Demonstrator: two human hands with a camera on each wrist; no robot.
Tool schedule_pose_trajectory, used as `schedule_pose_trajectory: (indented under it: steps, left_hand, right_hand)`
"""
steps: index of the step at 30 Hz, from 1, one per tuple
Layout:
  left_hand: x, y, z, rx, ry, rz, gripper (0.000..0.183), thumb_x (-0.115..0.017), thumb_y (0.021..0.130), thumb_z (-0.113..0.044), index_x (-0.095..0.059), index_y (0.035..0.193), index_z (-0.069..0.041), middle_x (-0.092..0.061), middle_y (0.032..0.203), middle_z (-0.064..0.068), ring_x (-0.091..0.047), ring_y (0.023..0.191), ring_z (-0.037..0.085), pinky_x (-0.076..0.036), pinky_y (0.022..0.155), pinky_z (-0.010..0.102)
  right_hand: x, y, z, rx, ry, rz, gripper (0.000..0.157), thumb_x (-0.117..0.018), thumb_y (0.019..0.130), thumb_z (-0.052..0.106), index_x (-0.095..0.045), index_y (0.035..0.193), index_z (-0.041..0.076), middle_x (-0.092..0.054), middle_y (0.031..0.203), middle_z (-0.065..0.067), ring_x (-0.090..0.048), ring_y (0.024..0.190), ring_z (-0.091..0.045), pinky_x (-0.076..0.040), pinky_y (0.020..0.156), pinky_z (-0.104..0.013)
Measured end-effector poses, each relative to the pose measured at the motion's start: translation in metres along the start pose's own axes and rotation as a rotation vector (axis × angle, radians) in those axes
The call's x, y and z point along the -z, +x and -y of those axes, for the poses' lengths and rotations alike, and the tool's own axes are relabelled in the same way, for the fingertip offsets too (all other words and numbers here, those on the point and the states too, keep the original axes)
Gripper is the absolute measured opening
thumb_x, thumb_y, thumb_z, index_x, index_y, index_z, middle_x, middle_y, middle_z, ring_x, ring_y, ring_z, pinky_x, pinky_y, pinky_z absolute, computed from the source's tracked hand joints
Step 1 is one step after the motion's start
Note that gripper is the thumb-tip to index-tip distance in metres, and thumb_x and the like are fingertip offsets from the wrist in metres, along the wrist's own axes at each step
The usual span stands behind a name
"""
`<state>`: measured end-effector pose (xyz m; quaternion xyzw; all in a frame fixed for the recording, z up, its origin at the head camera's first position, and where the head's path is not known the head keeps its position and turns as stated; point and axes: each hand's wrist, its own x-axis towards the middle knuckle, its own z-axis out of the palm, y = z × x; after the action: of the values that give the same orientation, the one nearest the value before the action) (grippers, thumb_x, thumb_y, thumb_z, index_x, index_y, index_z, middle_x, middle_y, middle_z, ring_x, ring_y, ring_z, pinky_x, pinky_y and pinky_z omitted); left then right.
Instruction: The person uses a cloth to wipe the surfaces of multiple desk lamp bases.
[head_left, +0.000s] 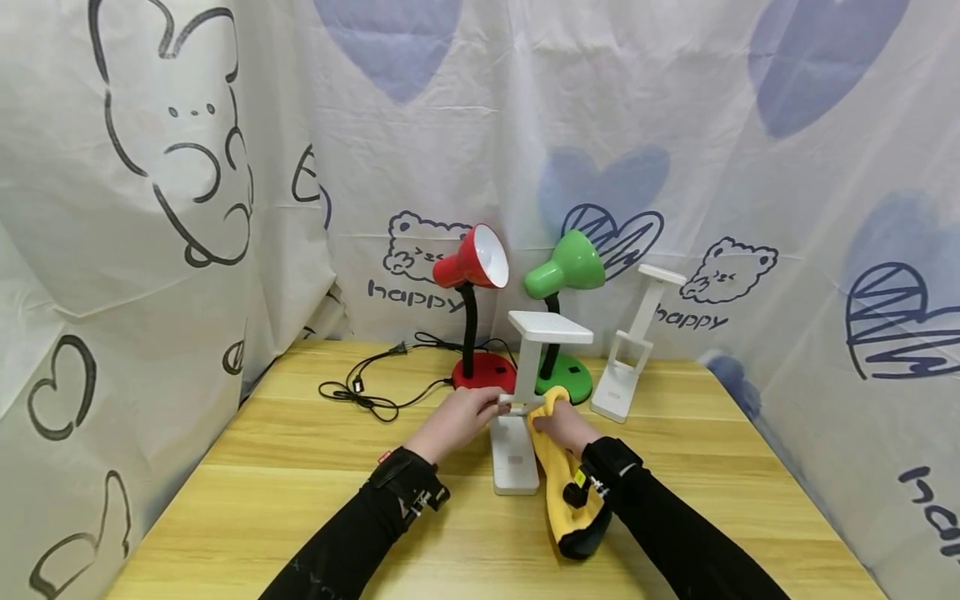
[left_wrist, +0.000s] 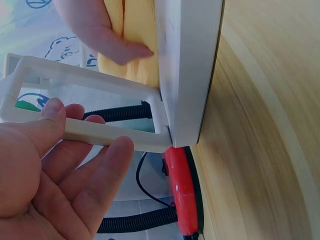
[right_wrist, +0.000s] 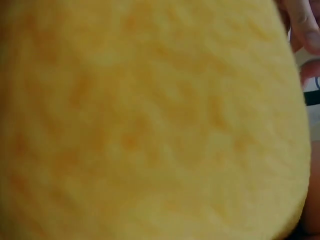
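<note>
A white folding desk lamp point(head_left: 515, 454) stands on the table between my two hands, its flat head raised on a stem. My left hand point(head_left: 468, 417) grips the frame-shaped lower arm of this lamp; in the left wrist view, the thumb and fingers point(left_wrist: 107, 165) pinch one side bar point(left_wrist: 100, 134). On the lamp's other side my right hand point(head_left: 567, 425) holds a yellow cloth point(head_left: 557, 467) bunched against the lamp, its dark-edged end hanging toward the front. The cloth point(right_wrist: 150, 120) fills most of the right wrist view and hides much of the right hand.
Behind the white lamp stand a red gooseneck lamp point(head_left: 483, 371) and a green one point(head_left: 573, 379). A second white folding lamp point(head_left: 617, 392) is at the back right. A black cable point(head_left: 367, 400) lies coiled on the left of the wooden table point(head_left: 300, 467). Printed curtains surround the table.
</note>
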<state>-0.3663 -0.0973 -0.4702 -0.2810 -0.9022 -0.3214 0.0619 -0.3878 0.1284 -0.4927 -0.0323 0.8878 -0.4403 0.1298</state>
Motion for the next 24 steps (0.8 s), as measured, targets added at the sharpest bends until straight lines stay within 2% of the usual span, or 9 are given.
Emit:
schedule_pose_trajectory:
  steps: [4, 10, 13, 18, 24]
  left_hand:
    - [-0.001, 0.001, -0.001, 0.004, -0.004, 0.004, 0.019, -0.055, 0.099, -0.034, -0.068, 0.108, -0.024, -0.07, 0.1, -0.01, -0.057, 0.078, 0.005, -0.047, 0.071, 0.024]
    - [-0.001, 0.002, -0.004, 0.0, 0.009, 0.0, 0.013, -0.055, 0.099, -0.034, -0.066, 0.102, -0.028, -0.07, 0.098, -0.009, -0.055, 0.076, 0.006, -0.046, 0.07, 0.024]
    - [-0.001, 0.002, -0.005, -0.007, 0.01, -0.008, 0.011, -0.055, 0.099, -0.033, -0.065, 0.1, -0.028, -0.071, 0.098, -0.007, -0.055, 0.076, 0.006, -0.047, 0.07, 0.023]
    - [-0.001, 0.001, -0.003, -0.009, -0.001, -0.023, 0.011, -0.056, 0.098, -0.033, -0.065, 0.101, -0.028, -0.07, 0.098, -0.009, -0.055, 0.076, 0.005, -0.048, 0.071, 0.023]
    - [-0.001, -0.001, 0.0, -0.007, -0.005, -0.021, 0.013, -0.055, 0.099, -0.033, -0.066, 0.103, -0.027, -0.07, 0.099, -0.009, -0.057, 0.078, 0.005, -0.049, 0.072, 0.023]
  right_hand:
    - [0.001, 0.001, 0.001, -0.022, 0.019, -0.009, 0.013, -0.059, 0.092, 0.01, -0.061, 0.1, 0.0, -0.055, 0.075, -0.007, -0.053, 0.062, -0.016, -0.042, 0.058, -0.026]
    - [0.004, -0.015, -0.003, -0.025, -0.022, 0.006, 0.015, -0.062, 0.09, 0.015, -0.056, 0.086, 0.002, -0.057, 0.074, -0.008, -0.059, 0.061, -0.017, -0.047, 0.057, -0.027]
    - [0.003, -0.028, -0.007, 0.01, -0.041, 0.019, 0.015, -0.063, 0.088, 0.016, -0.057, 0.085, 0.004, -0.057, 0.074, -0.006, -0.058, 0.061, -0.016, -0.046, 0.058, -0.027]
    - [-0.001, -0.055, -0.013, 0.092, -0.006, 0.074, 0.013, -0.064, 0.086, 0.012, -0.058, 0.089, 0.001, -0.054, 0.074, -0.006, -0.056, 0.061, -0.016, -0.048, 0.059, -0.029]
    - [-0.002, -0.084, -0.019, 0.082, 0.036, 0.177, 0.018, -0.064, 0.087, 0.013, -0.056, 0.096, -0.001, -0.054, 0.078, -0.006, -0.058, 0.064, -0.016, -0.049, 0.059, -0.03]
